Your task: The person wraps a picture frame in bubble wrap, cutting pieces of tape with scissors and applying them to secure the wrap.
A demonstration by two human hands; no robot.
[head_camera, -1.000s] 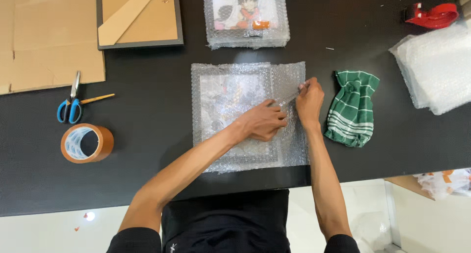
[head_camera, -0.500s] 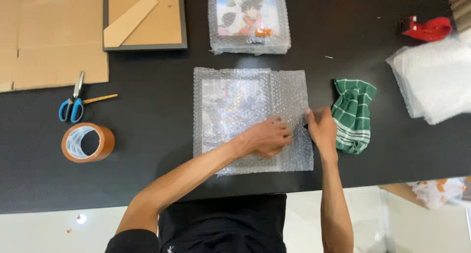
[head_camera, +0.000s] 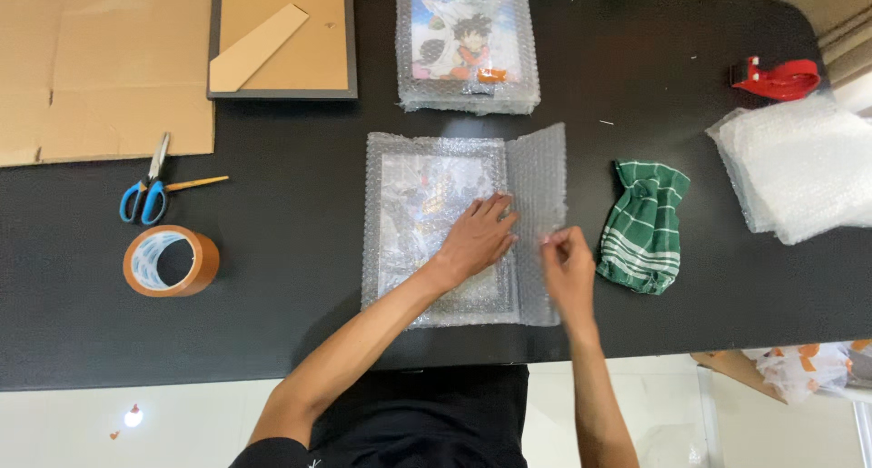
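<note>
Prob. packing desk: tape roll (head_camera: 170, 261), bubble wrap (head_camera: 799, 164)

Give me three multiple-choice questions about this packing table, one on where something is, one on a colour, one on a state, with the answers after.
1. Where does the roll of tape lie?
A. below the scissors
B. on the green cloth
C. on the cardboard

2. What colour is the striped cloth?
A. blue
B. green
C. yellow

3. What is the left hand doing?
A. gripping the scissors
B. lying flat on the bubble-wrapped picture
C. lifted off the table

Answers:
1 A, the brown roll sits just below the blue-handled scissors at the table's left.
2 B, it is green with white stripes.
3 B, the palm presses the wrap while the right hand pinches the bubble wrap flap.
</note>
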